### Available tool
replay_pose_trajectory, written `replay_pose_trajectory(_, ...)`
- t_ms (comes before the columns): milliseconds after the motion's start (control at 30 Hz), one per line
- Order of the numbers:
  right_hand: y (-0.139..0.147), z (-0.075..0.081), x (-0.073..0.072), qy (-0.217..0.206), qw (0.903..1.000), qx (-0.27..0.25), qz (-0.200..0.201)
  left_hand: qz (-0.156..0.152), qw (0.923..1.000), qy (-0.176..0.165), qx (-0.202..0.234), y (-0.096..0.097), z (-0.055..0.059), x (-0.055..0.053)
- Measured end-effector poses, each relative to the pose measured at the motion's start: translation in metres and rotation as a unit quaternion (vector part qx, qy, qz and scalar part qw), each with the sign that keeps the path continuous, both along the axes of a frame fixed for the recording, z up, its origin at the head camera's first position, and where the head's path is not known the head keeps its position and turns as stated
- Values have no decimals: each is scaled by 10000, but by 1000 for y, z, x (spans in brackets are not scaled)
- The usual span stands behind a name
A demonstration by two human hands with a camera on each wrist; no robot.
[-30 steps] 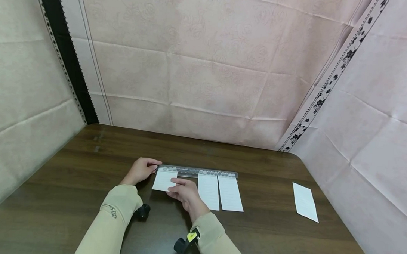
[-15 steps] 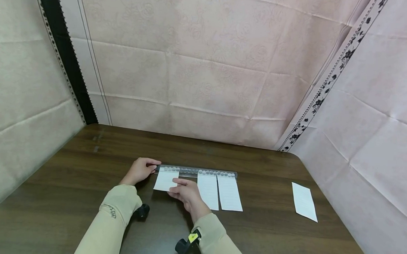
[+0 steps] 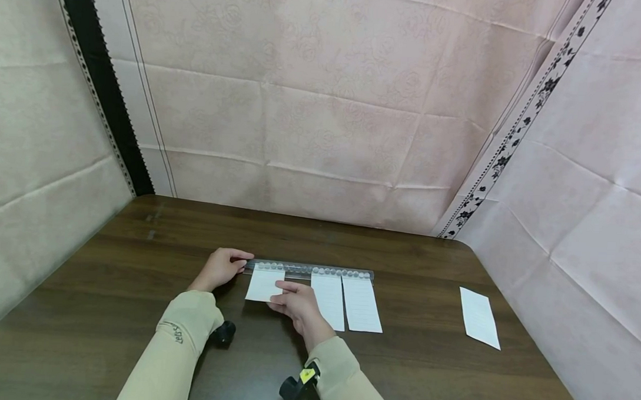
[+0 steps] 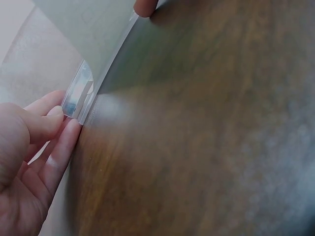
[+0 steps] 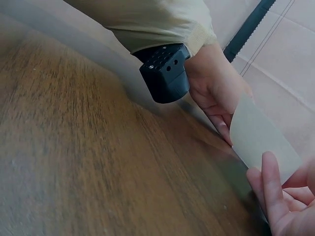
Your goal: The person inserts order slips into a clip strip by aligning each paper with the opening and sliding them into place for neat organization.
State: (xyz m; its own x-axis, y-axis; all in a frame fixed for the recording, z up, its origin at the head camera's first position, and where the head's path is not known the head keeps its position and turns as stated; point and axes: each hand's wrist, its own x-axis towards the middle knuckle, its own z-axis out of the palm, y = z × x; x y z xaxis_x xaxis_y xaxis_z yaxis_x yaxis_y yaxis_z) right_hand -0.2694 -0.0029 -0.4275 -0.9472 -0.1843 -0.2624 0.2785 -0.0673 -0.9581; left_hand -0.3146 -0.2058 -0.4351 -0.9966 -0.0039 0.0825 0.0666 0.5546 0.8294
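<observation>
A long clear plastic strip point(image 3: 299, 272) lies across the table, with round clear pieces along it at the tops of the cards. My left hand point(image 3: 219, 270) pinches the strip's left end between thumb and fingers, seen close in the left wrist view point(image 4: 39, 147). A white card point(image 3: 263, 283) sits at the left part of the strip. The right hand point(image 3: 298, 308) pinches that card near its lower right side; in the right wrist view the card point(image 5: 261, 135) rises at a tilt from the tabletop. Two more white cards, a middle one point(image 3: 327, 303) and a right one point(image 3: 363, 305), hang from the strip.
A loose white card point(image 3: 480, 318) lies far right on the brown wooden table point(image 3: 410, 368). Pale cloth point(image 3: 323, 123) walls in the table's back and sides. Black wrist cameras point(image 3: 224, 334) sit under both sleeves.
The right hand has shifted slightly rightward, and the left card has slid with it along the strip. My left hand stays at the strip's end.
</observation>
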Motion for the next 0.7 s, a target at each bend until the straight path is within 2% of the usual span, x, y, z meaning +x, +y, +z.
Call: replay_pose_trajectory(700, 12, 1, 3, 124, 9999, 25, 0, -27, 10000, -30, -63, 0, 0, 0)
